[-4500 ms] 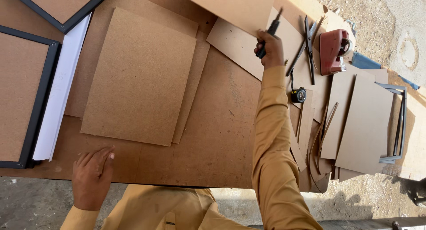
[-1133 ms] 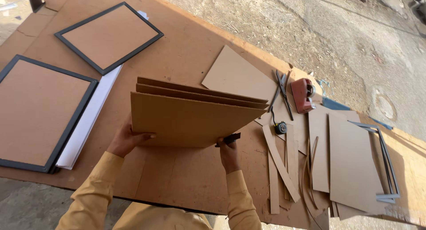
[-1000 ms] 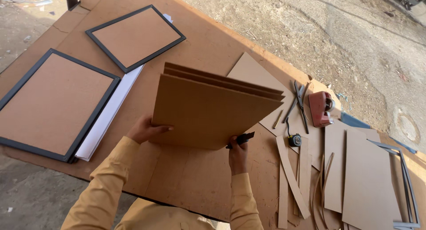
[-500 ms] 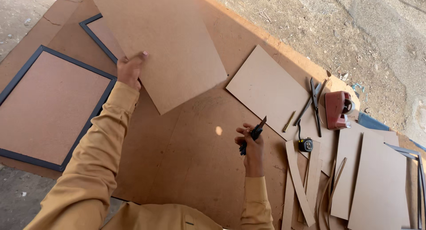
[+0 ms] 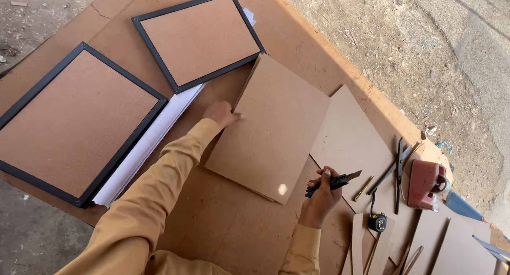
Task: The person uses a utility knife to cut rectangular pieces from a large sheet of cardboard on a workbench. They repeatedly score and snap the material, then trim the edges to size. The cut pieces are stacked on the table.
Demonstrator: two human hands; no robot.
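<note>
The hardboard sheets (image 5: 273,129), earlier raised, now lie flat under the left hand (image 5: 222,113)'s spread fingers; the right hand (image 5: 320,192) still grips the utility knife (image 5: 334,182).

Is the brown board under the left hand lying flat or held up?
Flat: the brown board lies on the table, left hand on its edge.

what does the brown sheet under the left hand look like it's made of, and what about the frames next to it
The brown sheet looks like thin hardboard or fibreboard: flat, matte, evenly tan, with clean straight edges; the left hand rests on its edge. The two frames have smooth black rims, plastic or painted wood, hard to tell, around similar brown board backing.
</note>
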